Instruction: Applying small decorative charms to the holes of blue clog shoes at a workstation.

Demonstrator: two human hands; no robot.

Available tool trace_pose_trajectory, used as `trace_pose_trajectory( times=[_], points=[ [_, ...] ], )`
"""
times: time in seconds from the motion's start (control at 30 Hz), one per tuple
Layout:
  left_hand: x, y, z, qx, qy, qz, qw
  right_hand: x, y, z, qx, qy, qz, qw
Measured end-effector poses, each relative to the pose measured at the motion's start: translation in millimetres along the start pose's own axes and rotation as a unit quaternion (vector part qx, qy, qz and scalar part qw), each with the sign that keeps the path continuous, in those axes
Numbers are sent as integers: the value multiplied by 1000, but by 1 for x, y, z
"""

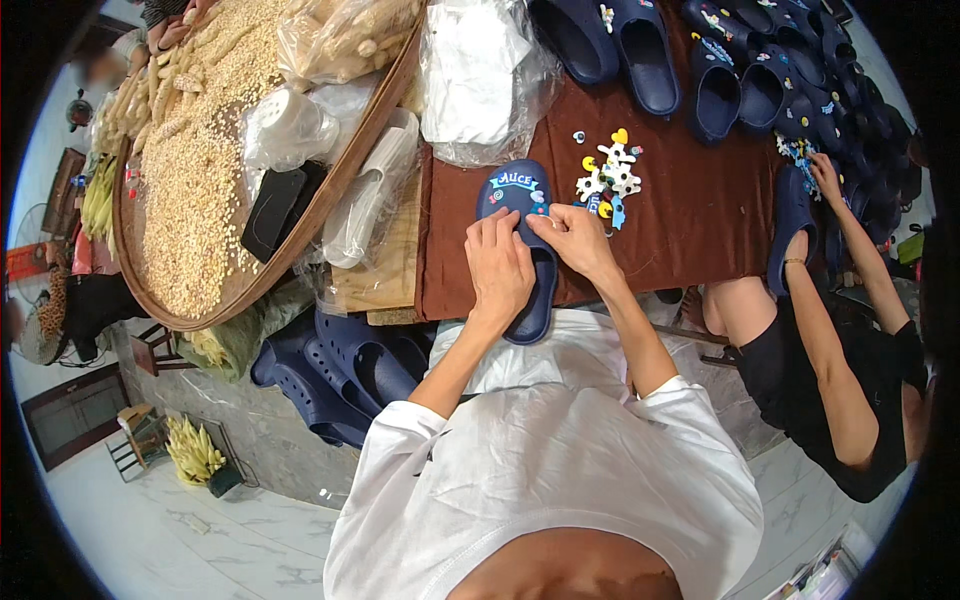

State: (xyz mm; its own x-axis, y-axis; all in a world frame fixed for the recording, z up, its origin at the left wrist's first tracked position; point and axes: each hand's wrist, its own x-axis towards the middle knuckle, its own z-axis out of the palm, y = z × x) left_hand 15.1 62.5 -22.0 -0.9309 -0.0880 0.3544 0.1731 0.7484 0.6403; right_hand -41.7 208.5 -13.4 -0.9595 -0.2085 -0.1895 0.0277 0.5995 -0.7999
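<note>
Clamping the likely light, bendy navy clog [513,198] — left hand [500,262] and right hand [580,240] — best held by its upper.

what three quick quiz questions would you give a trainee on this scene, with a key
1. True or false: the left hand and right hand are both at the navy shoe.
2. What lies on the brown cloth, right of that shoe? a) a fan b) a pile of charms c) a cup
3. Fill in: the big round tray holds loose ____.

Key: 1 true; 2 b; 3 kernels.
</note>
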Motion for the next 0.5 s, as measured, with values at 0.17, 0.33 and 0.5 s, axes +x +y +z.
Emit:
trace_pose_trajectory(
  times=[0.17,0.33,0.5],
  points=[
    [0,-3,3,5,-1,4,1000,-2,-17,6,-14,65,-94,993],
    [1,-6,0,-17,3,7,1000,-1,-17,1,-30,72,-87,993],
    [-5,-8,-5,-24,-4,16,1000,-7,27,-18,-46,144,-16,988]
  ],
)
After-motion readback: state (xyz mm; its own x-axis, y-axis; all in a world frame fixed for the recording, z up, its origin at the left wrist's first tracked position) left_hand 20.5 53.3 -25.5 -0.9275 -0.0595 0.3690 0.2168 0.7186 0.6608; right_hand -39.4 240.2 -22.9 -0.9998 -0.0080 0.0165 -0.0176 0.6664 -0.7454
